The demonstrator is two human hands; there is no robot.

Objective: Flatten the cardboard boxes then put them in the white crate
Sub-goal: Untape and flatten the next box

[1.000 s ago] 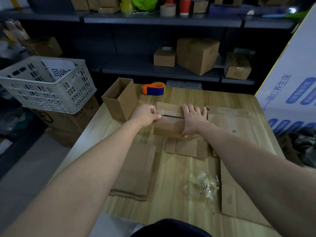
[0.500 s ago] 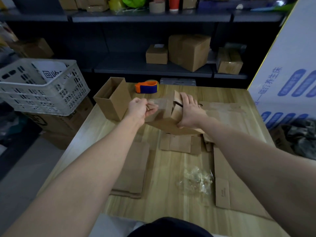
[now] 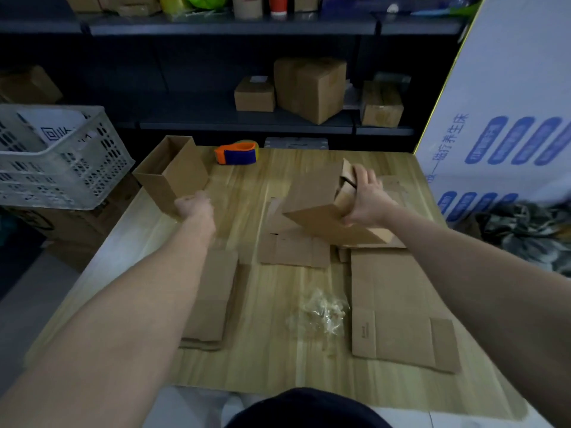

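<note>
Near the open box (image 3: 182,173), blurred left hand (image 3: 194,207), perhaps loosely curled

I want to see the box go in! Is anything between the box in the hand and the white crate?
Yes. The right hand holds the box over the table's right side, and the white crate sits off the left edge. An open box stands upright between them, with the left hand just in front of it.

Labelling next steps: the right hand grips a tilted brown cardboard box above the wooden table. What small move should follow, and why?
Probably bring the left hand to the tilted brown cardboard box and open its end flaps: it is not yet flat, and the right hand alone grips it at that end.
</note>
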